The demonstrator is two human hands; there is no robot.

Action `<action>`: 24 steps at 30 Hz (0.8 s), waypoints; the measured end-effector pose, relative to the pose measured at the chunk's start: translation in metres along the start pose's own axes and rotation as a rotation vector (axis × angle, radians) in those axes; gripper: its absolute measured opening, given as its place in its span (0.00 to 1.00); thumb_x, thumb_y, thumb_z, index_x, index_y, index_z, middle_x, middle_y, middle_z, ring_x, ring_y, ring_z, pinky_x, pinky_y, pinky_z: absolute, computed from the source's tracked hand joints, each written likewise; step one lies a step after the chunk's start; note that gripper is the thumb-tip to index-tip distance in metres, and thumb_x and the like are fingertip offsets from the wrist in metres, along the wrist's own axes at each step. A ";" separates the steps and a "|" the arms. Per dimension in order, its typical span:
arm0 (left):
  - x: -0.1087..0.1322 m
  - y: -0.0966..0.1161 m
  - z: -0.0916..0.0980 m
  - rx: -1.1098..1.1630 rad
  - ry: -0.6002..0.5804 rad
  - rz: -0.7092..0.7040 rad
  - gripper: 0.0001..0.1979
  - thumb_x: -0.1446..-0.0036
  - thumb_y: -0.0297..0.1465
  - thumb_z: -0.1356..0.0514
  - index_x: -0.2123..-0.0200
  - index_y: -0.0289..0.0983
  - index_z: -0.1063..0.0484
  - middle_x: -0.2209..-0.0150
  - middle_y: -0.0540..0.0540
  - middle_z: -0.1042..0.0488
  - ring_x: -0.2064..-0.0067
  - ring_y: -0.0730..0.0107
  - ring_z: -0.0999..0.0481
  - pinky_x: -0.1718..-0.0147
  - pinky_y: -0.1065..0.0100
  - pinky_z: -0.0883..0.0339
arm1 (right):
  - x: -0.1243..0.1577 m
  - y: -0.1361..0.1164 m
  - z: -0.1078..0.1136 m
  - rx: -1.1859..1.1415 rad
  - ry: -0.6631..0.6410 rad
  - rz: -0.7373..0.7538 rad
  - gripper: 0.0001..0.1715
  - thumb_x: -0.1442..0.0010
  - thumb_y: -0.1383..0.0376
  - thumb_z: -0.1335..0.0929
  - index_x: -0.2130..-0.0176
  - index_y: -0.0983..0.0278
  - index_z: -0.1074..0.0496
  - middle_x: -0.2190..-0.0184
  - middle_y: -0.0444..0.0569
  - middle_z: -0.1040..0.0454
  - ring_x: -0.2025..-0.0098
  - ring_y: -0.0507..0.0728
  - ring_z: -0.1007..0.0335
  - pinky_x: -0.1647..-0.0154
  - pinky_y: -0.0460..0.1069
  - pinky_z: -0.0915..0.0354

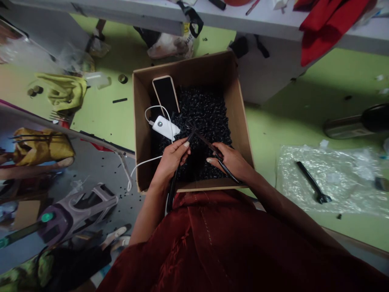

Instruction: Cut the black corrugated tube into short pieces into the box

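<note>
My left hand [176,156] pinches a black ribbed strip [172,186], whose length hangs down over the near edge of the cardboard box [194,187]. Wrapped round the handles of dark scissors [206,142] is my right hand [229,160]. The scissors point up and left, their blades close to the strip's upper end beyond my left fingertips. Whether the blades touch the strip is too small to tell. Below both hands, many small black pieces [206,109] fill the box. A phone [165,93] and a white device [165,127] with a white cable lie on them at the left.
Right of the box, clear plastic sheeting [349,178] bears a black tool [313,182], with a metal flask [346,126] behind. A yellow cloth [65,91] lies left. Behind is a raised white shelf [258,22] with red cloth [331,28]. A purple-grey stool [82,211] stands lower left.
</note>
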State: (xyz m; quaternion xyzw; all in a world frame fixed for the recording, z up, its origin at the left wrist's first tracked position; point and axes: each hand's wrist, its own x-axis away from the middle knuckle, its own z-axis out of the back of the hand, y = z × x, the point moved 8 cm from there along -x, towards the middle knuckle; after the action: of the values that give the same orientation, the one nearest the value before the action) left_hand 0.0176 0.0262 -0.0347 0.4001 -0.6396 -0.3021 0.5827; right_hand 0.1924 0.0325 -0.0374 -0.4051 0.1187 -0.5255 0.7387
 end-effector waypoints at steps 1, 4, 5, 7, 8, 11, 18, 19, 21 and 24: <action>-0.001 0.000 0.000 -0.023 0.006 -0.007 0.19 0.50 0.38 0.37 0.56 0.33 0.27 0.76 0.53 0.34 0.80 0.83 0.41 0.84 0.75 0.51 | 0.000 0.000 0.000 0.003 -0.004 -0.001 0.25 0.42 0.54 0.36 0.48 0.64 0.35 0.58 0.55 0.27 0.57 0.62 0.30 0.58 0.55 0.37; -0.001 -0.002 0.001 -0.073 0.020 -0.008 0.21 0.49 0.37 0.37 0.54 0.32 0.27 0.76 0.52 0.33 0.80 0.83 0.41 0.83 0.76 0.51 | 0.000 0.001 -0.001 0.009 -0.014 -0.009 0.25 0.42 0.54 0.36 0.48 0.64 0.35 0.58 0.55 0.27 0.57 0.62 0.30 0.58 0.54 0.38; -0.001 -0.001 0.001 -0.087 0.023 -0.008 0.21 0.49 0.37 0.38 0.54 0.32 0.27 0.76 0.52 0.33 0.80 0.83 0.41 0.83 0.76 0.51 | 0.000 0.001 -0.001 0.009 -0.017 -0.013 0.25 0.42 0.54 0.36 0.49 0.64 0.35 0.58 0.55 0.27 0.57 0.62 0.30 0.58 0.53 0.38; -0.001 -0.001 0.001 -0.112 0.025 -0.007 0.21 0.49 0.37 0.38 0.54 0.31 0.27 0.76 0.52 0.34 0.80 0.83 0.41 0.83 0.75 0.50 | 0.000 0.000 0.000 0.010 -0.020 -0.014 0.24 0.41 0.54 0.36 0.50 0.64 0.35 0.59 0.54 0.27 0.58 0.61 0.30 0.59 0.53 0.39; -0.001 -0.001 0.001 -0.121 0.025 -0.005 0.21 0.49 0.37 0.38 0.54 0.31 0.27 0.76 0.52 0.34 0.79 0.83 0.41 0.83 0.75 0.50 | 0.000 0.000 0.000 0.013 -0.022 -0.010 0.23 0.41 0.54 0.36 0.51 0.64 0.34 0.60 0.54 0.27 0.59 0.61 0.31 0.60 0.52 0.39; -0.001 -0.001 0.002 -0.141 0.022 -0.004 0.21 0.49 0.38 0.38 0.54 0.32 0.27 0.76 0.52 0.34 0.79 0.82 0.42 0.83 0.75 0.50 | 0.001 -0.001 -0.001 0.025 -0.029 0.003 0.18 0.40 0.55 0.37 0.55 0.63 0.34 0.66 0.51 0.28 0.64 0.59 0.31 0.63 0.51 0.40; -0.001 -0.002 0.003 -0.163 0.027 -0.022 0.18 0.48 0.38 0.39 0.56 0.32 0.27 0.76 0.52 0.34 0.80 0.82 0.42 0.83 0.75 0.51 | 0.001 -0.001 -0.002 0.049 -0.032 0.018 0.08 0.40 0.61 0.39 0.62 0.62 0.36 0.70 0.49 0.29 0.68 0.57 0.32 0.65 0.50 0.43; -0.001 -0.002 0.003 -0.165 0.027 -0.021 0.19 0.48 0.38 0.39 0.56 0.32 0.27 0.76 0.52 0.34 0.80 0.82 0.42 0.83 0.75 0.51 | 0.001 -0.001 -0.002 0.055 -0.034 0.022 0.07 0.40 0.62 0.39 0.62 0.62 0.36 0.70 0.48 0.29 0.68 0.57 0.32 0.66 0.49 0.43; -0.002 -0.002 0.002 -0.171 0.026 -0.019 0.19 0.48 0.37 0.39 0.55 0.32 0.27 0.76 0.52 0.34 0.80 0.82 0.42 0.83 0.75 0.51 | 0.001 -0.001 -0.003 0.070 -0.031 0.028 0.06 0.41 0.63 0.39 0.63 0.62 0.36 0.71 0.48 0.29 0.70 0.56 0.33 0.67 0.49 0.44; -0.002 -0.002 0.001 -0.185 0.023 -0.011 0.18 0.48 0.38 0.40 0.57 0.32 0.27 0.76 0.52 0.35 0.80 0.82 0.42 0.83 0.75 0.52 | 0.001 0.000 -0.003 0.093 -0.021 0.047 0.06 0.41 0.64 0.40 0.63 0.62 0.36 0.73 0.47 0.30 0.71 0.56 0.33 0.68 0.49 0.45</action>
State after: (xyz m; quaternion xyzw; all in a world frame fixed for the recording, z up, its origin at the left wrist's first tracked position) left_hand 0.0169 0.0268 -0.0373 0.3517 -0.6000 -0.3583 0.6228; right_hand 0.1906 0.0303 -0.0394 -0.3726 0.0959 -0.5086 0.7702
